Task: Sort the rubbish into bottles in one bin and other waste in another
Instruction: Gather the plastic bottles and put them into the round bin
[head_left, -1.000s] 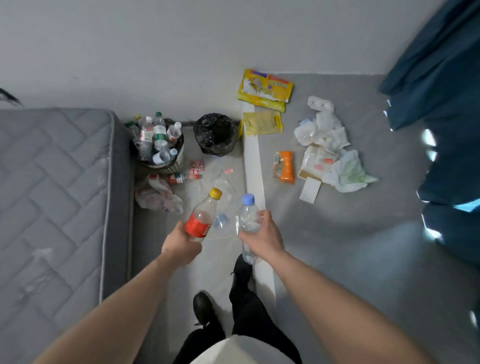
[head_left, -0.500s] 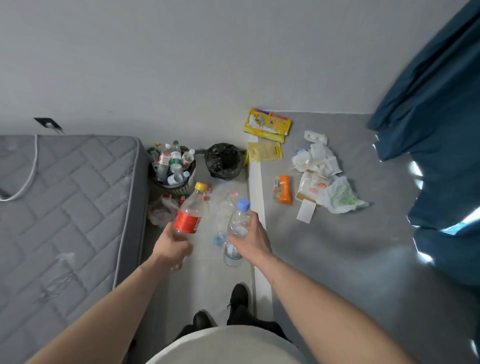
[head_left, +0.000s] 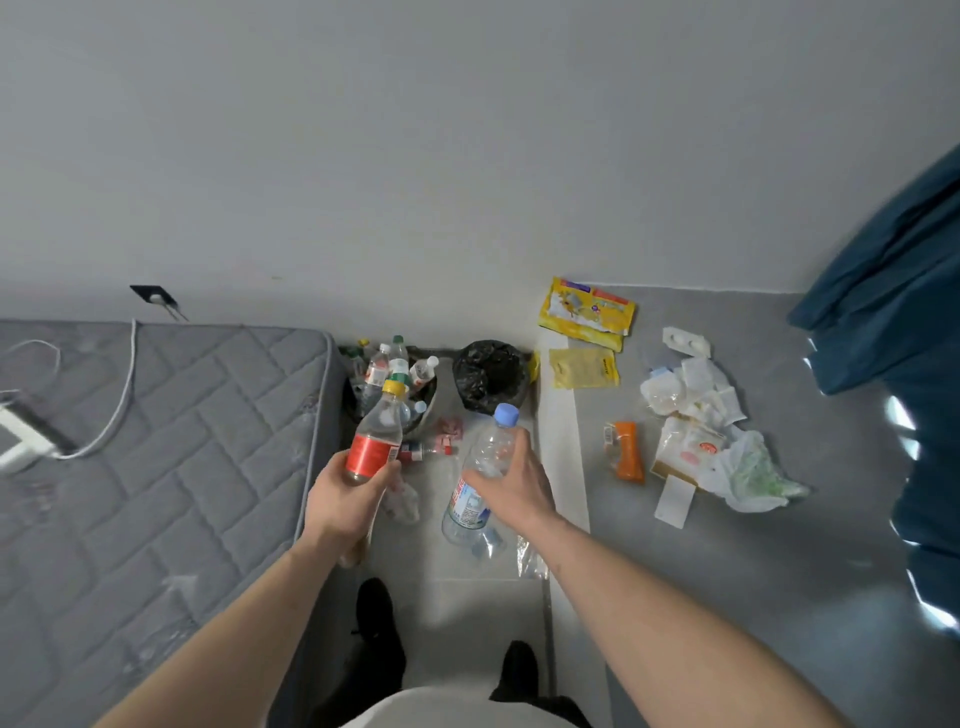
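My left hand grips a clear bottle with a red label and yellow cap, held upright just in front of the basket of bottles by the wall. My right hand grips a clear water bottle with a blue cap, tilted, over the floor in front of the bin lined with a black bag. A small bottle with a red label lies on the floor between the hands.
A grey mattress fills the left, with a cable and charger on it. Yellow packets, an orange packet and a pile of white wrappers and paper lie on the floor at right. A blue curtain hangs far right.
Both hands have carried their bottles forward, closer to the two bins. The view has tilted up and shows more of the wall and mattress.
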